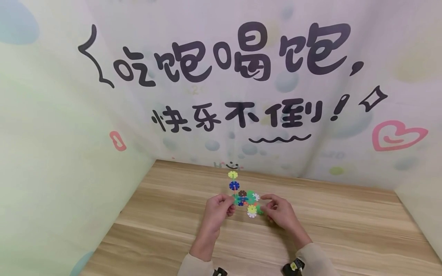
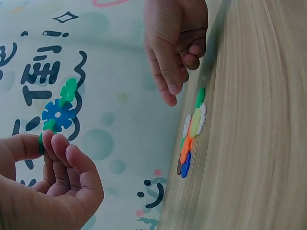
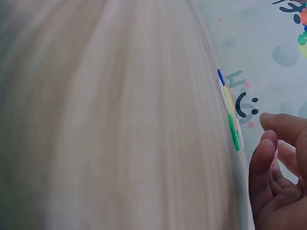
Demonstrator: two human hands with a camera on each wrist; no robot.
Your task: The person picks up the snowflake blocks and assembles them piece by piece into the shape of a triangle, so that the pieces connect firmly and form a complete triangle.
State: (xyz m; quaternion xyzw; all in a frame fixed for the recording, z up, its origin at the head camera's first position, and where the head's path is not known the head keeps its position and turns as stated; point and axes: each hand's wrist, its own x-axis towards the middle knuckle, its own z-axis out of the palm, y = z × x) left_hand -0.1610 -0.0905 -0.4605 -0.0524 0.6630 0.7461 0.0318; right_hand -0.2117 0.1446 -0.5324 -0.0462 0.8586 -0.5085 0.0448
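My left hand (image 1: 218, 207) pinches a green notched plastic disc between thumb and fingertips. A blue notched disc (image 2: 58, 115) and another green disc (image 2: 68, 91) are joined to it, raised above the table. To its right, my right hand (image 1: 281, 211) hovers with thumb and fingers apart, nothing visible between them. Below the hands, a flat cluster of joined discs (image 2: 194, 122) in green, white, yellow, orange, blue and brown lies on the table. A yellow disc (image 1: 233, 174) and a dark blue disc (image 1: 234, 186) stand in line beyond my left hand; how they join is unclear.
The wood-grain table (image 1: 165, 214) meets a printed fabric backdrop (image 1: 221, 84) with black lettering behind and fabric at both sides. Dark bands with devices (image 1: 293, 266) sit at the wrists, by the pale sleeves (image 1: 315, 260).
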